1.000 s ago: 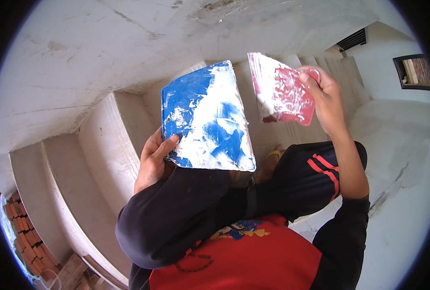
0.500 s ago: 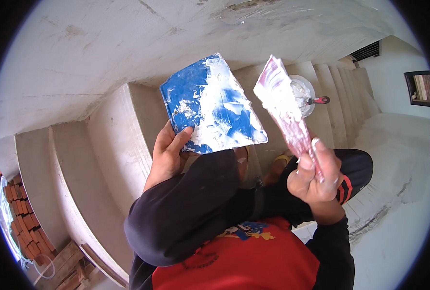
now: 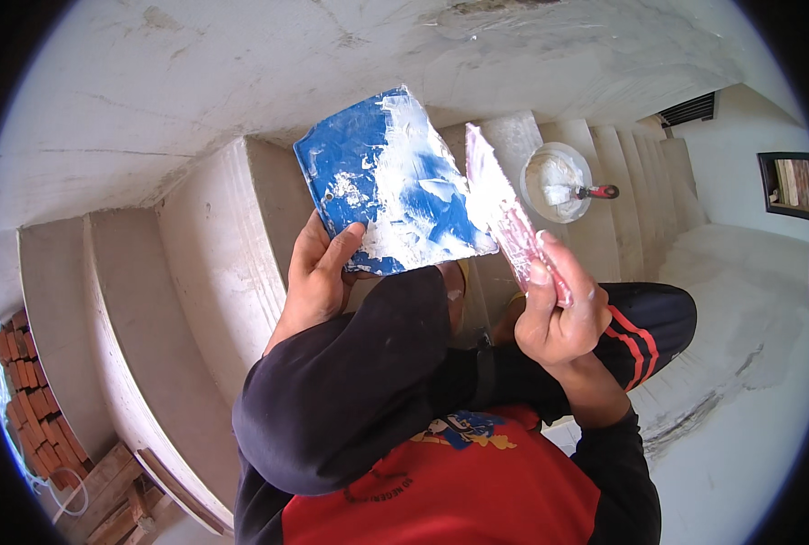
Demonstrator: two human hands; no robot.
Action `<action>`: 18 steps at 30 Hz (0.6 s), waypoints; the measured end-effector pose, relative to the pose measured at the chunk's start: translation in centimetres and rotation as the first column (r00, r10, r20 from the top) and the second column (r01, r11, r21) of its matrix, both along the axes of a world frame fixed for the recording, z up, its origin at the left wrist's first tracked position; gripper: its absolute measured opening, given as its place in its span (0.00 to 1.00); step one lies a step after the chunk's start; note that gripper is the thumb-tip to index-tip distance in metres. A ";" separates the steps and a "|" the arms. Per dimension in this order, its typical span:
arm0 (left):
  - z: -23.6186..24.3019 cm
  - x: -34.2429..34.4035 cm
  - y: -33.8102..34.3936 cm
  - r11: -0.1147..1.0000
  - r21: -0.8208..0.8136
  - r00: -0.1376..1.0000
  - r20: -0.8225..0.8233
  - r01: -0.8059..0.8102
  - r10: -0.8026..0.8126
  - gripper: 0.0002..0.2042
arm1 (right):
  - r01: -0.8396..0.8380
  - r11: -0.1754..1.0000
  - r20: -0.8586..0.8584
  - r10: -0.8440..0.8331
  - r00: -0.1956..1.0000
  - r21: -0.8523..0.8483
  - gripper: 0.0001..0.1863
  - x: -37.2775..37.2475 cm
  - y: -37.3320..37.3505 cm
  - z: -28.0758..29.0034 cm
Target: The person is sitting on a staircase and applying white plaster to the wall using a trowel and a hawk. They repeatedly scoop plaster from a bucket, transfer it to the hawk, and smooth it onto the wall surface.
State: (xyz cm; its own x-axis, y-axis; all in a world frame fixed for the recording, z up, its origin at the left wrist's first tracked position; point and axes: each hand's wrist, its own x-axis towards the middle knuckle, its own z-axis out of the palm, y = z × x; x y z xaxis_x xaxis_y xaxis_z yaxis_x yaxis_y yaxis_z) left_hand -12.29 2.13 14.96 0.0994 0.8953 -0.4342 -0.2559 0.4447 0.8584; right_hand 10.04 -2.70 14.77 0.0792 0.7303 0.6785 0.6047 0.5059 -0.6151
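Note:
My left hand grips the lower left edge of a flat blue plastic board, its thumb on top and its fingers underneath. White putty is smeared thickly over the board's right half. In my right hand is a pinkish, flat putty spreader, pinched near its lower end and tilted up to the left. White paste coats much of the spreader. Its blade is at the board's right edge; whether the two touch I cannot tell.
A white bucket of putty stands on a step beyond my right hand, with a red-handled scraper across its rim. Concrete stairs run on both sides. Stacked bricks and wooden planks lie at lower left. A plastered wall rises ahead.
My right hand has moved left and slightly up, bringing the spreader to the board's right edge and turning its blade more edge-on. More of the bucket shows. The board has shifted slightly up and left.

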 end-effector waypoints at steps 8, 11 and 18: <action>0.3 0.7 -0.3 1.000 0.006 1.000 -0.017 -0.020 0.020 0.18 | 0.095 0.995 -0.010 -0.096 0.995 -0.033 0.12 0.8 0.0 -1.1; 0.2 0.6 -0.3 1.000 0.004 1.000 -0.015 -0.017 0.017 0.18 | 0.123 0.989 -0.033 -0.126 0.991 -0.087 0.11 0.9 -0.2 -1.3; -0.3 0.8 -0.6 0.997 0.014 0.997 0.035 -0.075 0.075 0.18 | 0.161 0.964 -0.068 -0.179 0.982 -0.214 0.11 1.5 -0.9 -2.6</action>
